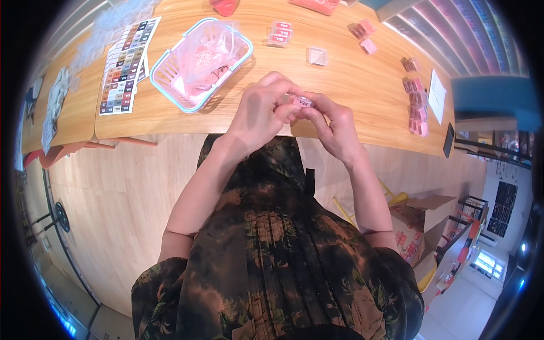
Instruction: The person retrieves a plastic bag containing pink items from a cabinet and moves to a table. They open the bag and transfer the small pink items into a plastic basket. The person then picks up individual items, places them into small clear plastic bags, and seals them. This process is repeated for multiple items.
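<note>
At the near edge of the table, a small clear plastic box [304, 102] with a pink label is held between both hands. My left hand [259, 110] pinches it from the left with bent fingers. From the right, my right hand [336, 123] grips it by thumb and fingertips. The fingers cover much of the box, so its contents are hard to make out. Beyond the hands sits a clear, shallow square box [318, 56]. Farther back stand clear boxes [279, 34] with red labels. A blue-rimmed basket [164, 77] holds a clear bag of pink pieces [205, 56].
A colour chart [122, 79] and crumpled clear plastic [107, 34] lie at the left. Small pink boxes [416, 107] line the right side near a white sheet [436, 96] and a dark phone-like slab [449, 140]. An open cardboard box [433, 226] stands below right.
</note>
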Demonstrator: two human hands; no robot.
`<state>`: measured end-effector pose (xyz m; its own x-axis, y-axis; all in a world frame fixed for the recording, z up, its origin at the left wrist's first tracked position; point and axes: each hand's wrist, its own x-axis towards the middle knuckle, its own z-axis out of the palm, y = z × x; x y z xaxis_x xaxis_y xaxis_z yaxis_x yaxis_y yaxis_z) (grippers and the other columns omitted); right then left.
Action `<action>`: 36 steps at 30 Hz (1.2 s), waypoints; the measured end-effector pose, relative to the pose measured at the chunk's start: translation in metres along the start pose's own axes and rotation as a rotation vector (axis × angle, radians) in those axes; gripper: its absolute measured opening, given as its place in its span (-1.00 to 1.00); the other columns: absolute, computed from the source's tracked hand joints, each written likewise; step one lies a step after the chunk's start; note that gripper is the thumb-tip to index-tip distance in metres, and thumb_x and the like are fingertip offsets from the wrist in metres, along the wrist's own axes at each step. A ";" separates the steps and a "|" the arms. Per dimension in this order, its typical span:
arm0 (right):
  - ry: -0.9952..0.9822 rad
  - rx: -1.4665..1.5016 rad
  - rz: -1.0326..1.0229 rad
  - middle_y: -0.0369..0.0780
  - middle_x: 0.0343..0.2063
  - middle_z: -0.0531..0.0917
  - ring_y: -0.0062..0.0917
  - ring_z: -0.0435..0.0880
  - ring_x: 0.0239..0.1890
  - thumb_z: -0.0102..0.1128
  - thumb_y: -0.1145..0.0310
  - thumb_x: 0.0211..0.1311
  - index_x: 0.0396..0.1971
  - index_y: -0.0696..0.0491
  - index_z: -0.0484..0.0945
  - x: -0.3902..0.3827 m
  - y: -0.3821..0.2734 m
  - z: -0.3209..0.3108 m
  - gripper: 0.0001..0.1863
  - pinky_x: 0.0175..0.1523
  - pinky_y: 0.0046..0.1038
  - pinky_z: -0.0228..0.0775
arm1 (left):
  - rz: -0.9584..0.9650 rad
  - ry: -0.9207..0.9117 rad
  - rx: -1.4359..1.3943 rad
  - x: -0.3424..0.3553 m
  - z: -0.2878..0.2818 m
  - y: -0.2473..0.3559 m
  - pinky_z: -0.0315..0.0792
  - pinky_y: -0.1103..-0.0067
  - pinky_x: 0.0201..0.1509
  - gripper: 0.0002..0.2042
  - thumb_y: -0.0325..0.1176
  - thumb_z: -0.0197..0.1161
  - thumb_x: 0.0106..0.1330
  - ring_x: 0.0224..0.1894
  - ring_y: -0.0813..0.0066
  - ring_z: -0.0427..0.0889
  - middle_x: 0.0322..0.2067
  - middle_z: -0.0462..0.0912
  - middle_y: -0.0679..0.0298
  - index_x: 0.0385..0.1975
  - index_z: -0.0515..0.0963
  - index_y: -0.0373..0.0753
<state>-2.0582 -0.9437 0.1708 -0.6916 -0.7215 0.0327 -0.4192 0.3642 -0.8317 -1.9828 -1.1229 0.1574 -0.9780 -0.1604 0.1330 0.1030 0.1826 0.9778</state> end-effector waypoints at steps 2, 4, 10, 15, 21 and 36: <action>0.023 0.142 0.039 -0.11 -0.23 0.75 -0.41 0.75 -0.16 0.19 0.42 0.41 0.06 0.16 0.54 0.000 0.000 0.001 -0.72 -0.05 -0.42 0.58 | 0.008 -0.013 -0.009 0.001 -0.001 -0.001 0.65 0.65 -0.32 -0.82 -0.59 0.31 0.27 -0.39 0.50 0.74 -0.13 0.54 0.18 -0.14 0.62 -0.42; 0.073 0.178 0.042 -0.13 -0.23 0.75 -0.47 0.74 -0.16 0.22 0.43 0.39 0.06 0.17 0.54 -0.002 0.002 0.002 -0.70 -0.04 -0.44 0.58 | 0.006 -0.006 -0.033 0.002 0.000 0.000 0.64 0.63 -0.32 -0.82 -0.57 0.31 0.27 -0.40 0.48 0.74 -0.15 0.54 0.17 -0.15 0.62 -0.43; 0.133 0.189 0.016 -0.12 -0.20 0.76 -0.49 0.75 -0.16 0.26 0.45 0.36 0.08 0.21 0.55 -0.004 0.010 0.002 -0.67 -0.01 -0.45 0.59 | -0.031 0.011 -0.094 0.001 0.001 0.005 0.60 0.61 -0.35 -0.83 -0.53 0.34 0.26 -0.43 0.46 0.73 -0.22 0.54 0.17 -0.19 0.62 -0.44; 0.167 0.183 0.004 -0.09 -0.17 0.76 -0.48 0.75 -0.15 0.25 0.47 0.35 0.08 0.21 0.57 -0.004 0.014 0.003 -0.67 -0.01 -0.46 0.60 | -0.065 0.030 -0.152 0.002 0.002 0.003 0.57 0.64 -0.37 -0.81 -0.56 0.42 0.19 -0.44 0.51 0.72 -0.24 0.55 0.20 -0.23 0.62 -0.44; 0.170 0.175 -0.001 -0.10 -0.19 0.76 -0.47 0.76 -0.16 0.23 0.49 0.35 0.04 0.21 0.60 -0.003 0.009 0.004 -0.71 -0.02 -0.46 0.61 | -0.082 0.019 -0.131 0.003 0.000 0.004 0.62 0.68 -0.31 -0.82 -0.60 0.42 0.19 -0.41 0.54 0.73 -0.21 0.56 0.20 -0.25 0.60 -0.49; 0.250 0.283 -0.062 -0.21 -0.25 0.76 -0.59 0.73 -0.23 0.32 0.55 0.27 -0.07 0.19 0.64 -0.002 0.005 0.010 -0.76 -0.08 -0.53 0.59 | 0.068 0.094 -0.020 0.001 0.004 0.001 0.55 0.68 -0.36 -0.82 -0.62 0.38 0.20 -0.40 0.58 0.68 -0.22 0.58 0.21 -0.20 0.64 -0.43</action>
<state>-2.0527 -0.9463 0.1610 -0.8068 -0.5584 0.1933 -0.3101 0.1217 -0.9429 -1.9845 -1.1190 0.1579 -0.9476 -0.2388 0.2124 0.1727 0.1765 0.9690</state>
